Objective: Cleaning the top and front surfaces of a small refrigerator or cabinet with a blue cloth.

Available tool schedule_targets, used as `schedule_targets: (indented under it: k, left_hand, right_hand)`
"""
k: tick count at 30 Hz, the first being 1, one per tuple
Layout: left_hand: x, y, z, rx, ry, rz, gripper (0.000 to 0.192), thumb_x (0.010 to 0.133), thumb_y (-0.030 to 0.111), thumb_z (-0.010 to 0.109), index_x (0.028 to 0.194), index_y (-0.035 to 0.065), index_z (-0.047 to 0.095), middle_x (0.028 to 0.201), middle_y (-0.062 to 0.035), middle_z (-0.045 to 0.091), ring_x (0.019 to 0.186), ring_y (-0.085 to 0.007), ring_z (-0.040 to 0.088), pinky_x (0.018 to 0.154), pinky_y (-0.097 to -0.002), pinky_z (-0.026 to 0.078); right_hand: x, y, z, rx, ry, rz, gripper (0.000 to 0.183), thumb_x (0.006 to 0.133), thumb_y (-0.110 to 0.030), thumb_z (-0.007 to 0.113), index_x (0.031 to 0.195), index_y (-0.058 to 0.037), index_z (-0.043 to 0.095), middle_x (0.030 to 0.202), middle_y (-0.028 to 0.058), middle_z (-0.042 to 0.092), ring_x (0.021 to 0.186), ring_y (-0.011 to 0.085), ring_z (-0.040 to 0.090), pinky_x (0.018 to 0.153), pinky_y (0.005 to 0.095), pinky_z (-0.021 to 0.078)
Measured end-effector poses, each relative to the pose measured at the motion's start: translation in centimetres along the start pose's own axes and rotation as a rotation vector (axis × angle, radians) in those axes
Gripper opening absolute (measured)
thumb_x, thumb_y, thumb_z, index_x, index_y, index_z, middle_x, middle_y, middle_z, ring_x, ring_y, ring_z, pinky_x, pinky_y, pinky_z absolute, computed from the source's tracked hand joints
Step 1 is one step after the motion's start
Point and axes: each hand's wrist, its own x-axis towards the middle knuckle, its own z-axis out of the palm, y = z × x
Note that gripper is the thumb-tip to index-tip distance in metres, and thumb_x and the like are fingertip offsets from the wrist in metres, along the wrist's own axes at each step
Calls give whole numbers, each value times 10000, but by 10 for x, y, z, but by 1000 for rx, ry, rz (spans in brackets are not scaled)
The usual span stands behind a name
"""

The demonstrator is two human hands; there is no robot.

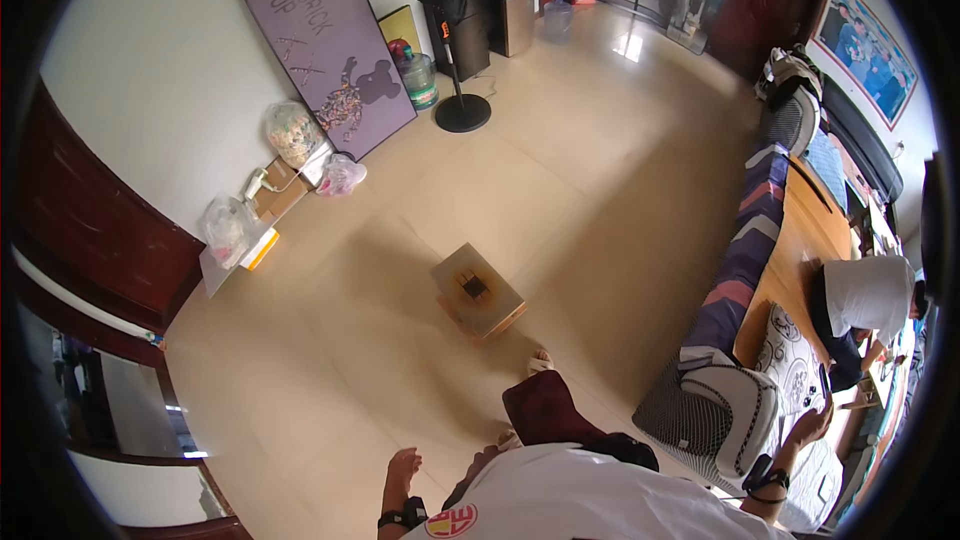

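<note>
At the lower left, my left hand hangs over the tiled floor, fingers parted and a little bent, holding nothing. My right hand is at the lower right beside the sofa, with a dark, thin, flat object at its fingers; it looks gripped, perhaps a phone. Near that hand lies a white cushion with a dark swirl pattern. Ahead of my feet a low box-like stand with a grey top rests on the floor, its top bearing a brown scorch-like stain around a dark square.
A sofa with a wooden board runs along the right, where another person in a white top leans over. A pedestal fan, water bottle and large poster stand ahead; bags and cardboard lie by the left wall.
</note>
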Motion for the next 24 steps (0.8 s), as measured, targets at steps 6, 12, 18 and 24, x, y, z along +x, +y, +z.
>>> schedule_targets:
  k: [6, 12, 18, 24]
  left_hand:
    - [29, 126, 40, 103, 12, 158, 370, 903, 282, 546, 1193, 52, 560, 1029, -97, 637, 938, -185, 609, 813, -317, 479]
    - [32, 212, 62, 45, 104, 232, 401, 862, 226, 523, 1198, 12, 574, 1001, -121, 655, 953, -183, 603, 843, -302, 461]
    - [90, 237, 46, 7, 25, 59, 373, 876, 221, 535, 1183, 13, 574, 952, -95, 654, 866, -162, 602, 752, -280, 470]
    - [193, 316, 18, 116, -132, 109, 343, 870, 192, 547, 1161, 16, 586, 925, -76, 648, 823, -132, 591, 693, -257, 460]
  right_hand:
    - [41, -152, 68, 592, -203, -46, 490, 749, 54, 411, 1191, -57, 592, 1201, 151, 604, 1139, 288, 557, 1021, 362, 377]
    - [70, -337, 93, 817, -352, -173, 440, 757, 75, 421, 1135, -31, 619, 1150, 150, 631, 1109, 267, 578, 975, 323, 419]
    - [93, -423, 146, 785, -418, -208, 397, 776, 75, 442, 1103, -39, 636, 1142, 112, 642, 1102, 237, 586, 956, 318, 432]
    - [54, -493, 62, 635, -374, -240, 304, 795, 48, 464, 1026, -17, 651, 1105, 108, 651, 1050, 251, 608, 916, 337, 459]
